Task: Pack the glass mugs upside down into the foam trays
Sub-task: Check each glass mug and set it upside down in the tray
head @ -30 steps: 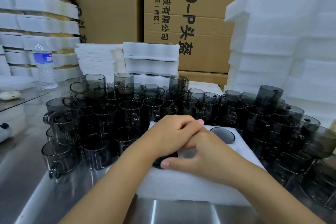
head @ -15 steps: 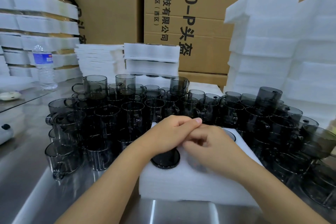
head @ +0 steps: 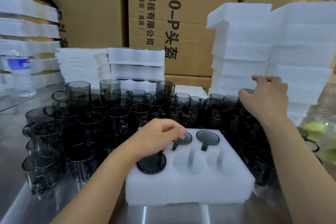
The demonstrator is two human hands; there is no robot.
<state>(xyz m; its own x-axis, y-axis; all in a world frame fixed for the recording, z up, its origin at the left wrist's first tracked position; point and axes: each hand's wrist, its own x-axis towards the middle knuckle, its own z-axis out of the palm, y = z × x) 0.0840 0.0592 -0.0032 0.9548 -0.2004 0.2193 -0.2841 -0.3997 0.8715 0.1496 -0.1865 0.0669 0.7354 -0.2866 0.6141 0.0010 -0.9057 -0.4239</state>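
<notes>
The fingers (head: 174, 133) of the left hand (head: 160, 138) are curled together, their tips on the base of an upside-down mug (head: 186, 139) at 12 o'clock in the foam tray (head: 190, 187); I cannot tell whether they pinch it. The fingers (head: 261, 79) of the right hand (head: 267, 100) are spread apart and arched over an upright mug (head: 246, 90) out at 2 o'clock, thumb against its rim, not closed round it.

The tray sits on the steel table (head: 36, 205) right in front of me. A second inverted mug (head: 207, 137) stands at its 1 o'clock, just beside the first, and a third (head: 151, 163) at 8 o'clock. Loose mugs (head: 116, 114) crowd round the tray from 9 o'clock through 12 to 3. Stacked foam (head: 254, 51) rises at 1 o'clock, a water bottle (head: 20, 71) stands at 10 o'clock, and cardboard boxes (head: 181, 14) stand behind at 12.
</notes>
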